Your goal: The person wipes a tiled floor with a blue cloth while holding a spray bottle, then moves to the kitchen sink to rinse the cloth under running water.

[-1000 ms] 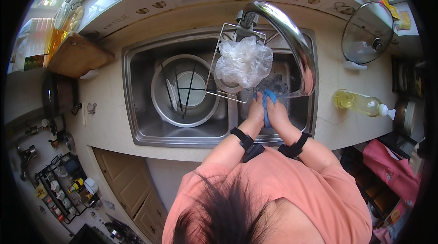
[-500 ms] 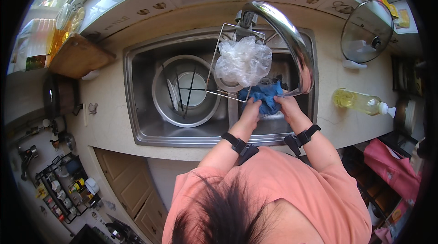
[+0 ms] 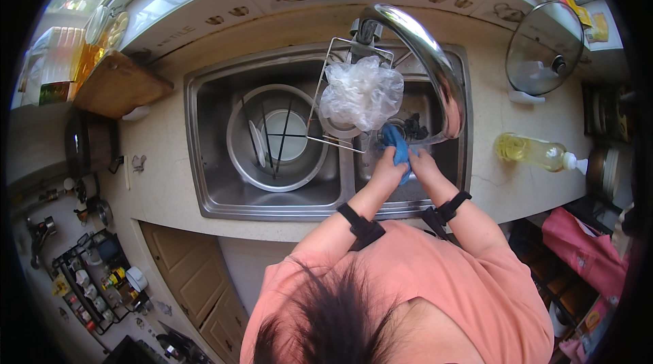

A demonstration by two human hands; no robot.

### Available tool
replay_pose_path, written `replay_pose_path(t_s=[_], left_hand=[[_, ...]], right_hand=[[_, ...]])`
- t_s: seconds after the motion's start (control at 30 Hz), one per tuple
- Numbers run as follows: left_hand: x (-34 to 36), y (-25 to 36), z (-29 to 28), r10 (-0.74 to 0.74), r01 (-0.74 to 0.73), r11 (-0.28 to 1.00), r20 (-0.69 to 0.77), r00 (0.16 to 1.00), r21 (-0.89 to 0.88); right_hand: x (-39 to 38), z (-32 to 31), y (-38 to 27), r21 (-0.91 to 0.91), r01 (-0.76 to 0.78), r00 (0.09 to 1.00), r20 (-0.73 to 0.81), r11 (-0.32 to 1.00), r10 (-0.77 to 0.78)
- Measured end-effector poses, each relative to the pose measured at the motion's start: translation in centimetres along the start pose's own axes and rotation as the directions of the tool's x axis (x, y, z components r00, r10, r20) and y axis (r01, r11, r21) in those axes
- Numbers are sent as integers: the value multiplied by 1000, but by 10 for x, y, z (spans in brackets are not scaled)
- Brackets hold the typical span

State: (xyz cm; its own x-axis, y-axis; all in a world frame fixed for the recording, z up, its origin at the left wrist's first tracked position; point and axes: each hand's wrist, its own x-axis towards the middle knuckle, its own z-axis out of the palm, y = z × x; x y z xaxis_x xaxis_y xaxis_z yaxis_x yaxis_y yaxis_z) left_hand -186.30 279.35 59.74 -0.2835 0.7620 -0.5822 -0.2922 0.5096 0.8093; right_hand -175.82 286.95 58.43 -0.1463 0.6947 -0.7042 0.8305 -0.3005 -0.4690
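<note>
A blue cloth [image 3: 396, 147] is bunched between my two hands, low over the right sink basin [image 3: 435, 102]. My left hand [image 3: 388, 165] is closed on its left side. Close beside it, my right hand [image 3: 423, 164] grips the other side of the cloth. The chrome faucet [image 3: 435, 51] arches over this basin from the back. Beyond my hands, a wire rack [image 3: 315, 112] holds a crumpled clear plastic bag [image 3: 364, 92]. Dark scraps [image 3: 413, 126] lie in the basin near the drain, just past the cloth.
In the left basin sits a round metal basin [image 3: 235, 150] with white dishes and dark chopsticks. A bottle of yellow liquid [image 3: 534, 151] lies on the right counter. Behind it a glass lid [image 3: 541, 51] leans upright. A wooden cutting board [image 3: 119, 85] stands at the left.
The blue cloth, spread wider before, is now squeezed into a narrow bunch. My hands have come closer together, the left one shifting right.
</note>
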Motion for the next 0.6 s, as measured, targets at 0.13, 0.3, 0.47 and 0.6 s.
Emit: replay_pose_path(t_s=[0.13,0.3,0.47,0.6], left_hand=[[-15,7,-15,268,-311,841,158,950,443],[-13,-11,-21,369,-412,645,210,905,644],[-1,-20,-9,111,62,921,-415,903,383],[16,-20,1,-376,503,437,356,855,-746]], right_hand=[[11,-13,10,703,-42,977,176,710,-117],[14,-12,9,634,-106,925,346,766,-159],[5,2,-7,611,-42,988,144,790,-59],[-24,16,-21,519,93,989,48,850,-138]])
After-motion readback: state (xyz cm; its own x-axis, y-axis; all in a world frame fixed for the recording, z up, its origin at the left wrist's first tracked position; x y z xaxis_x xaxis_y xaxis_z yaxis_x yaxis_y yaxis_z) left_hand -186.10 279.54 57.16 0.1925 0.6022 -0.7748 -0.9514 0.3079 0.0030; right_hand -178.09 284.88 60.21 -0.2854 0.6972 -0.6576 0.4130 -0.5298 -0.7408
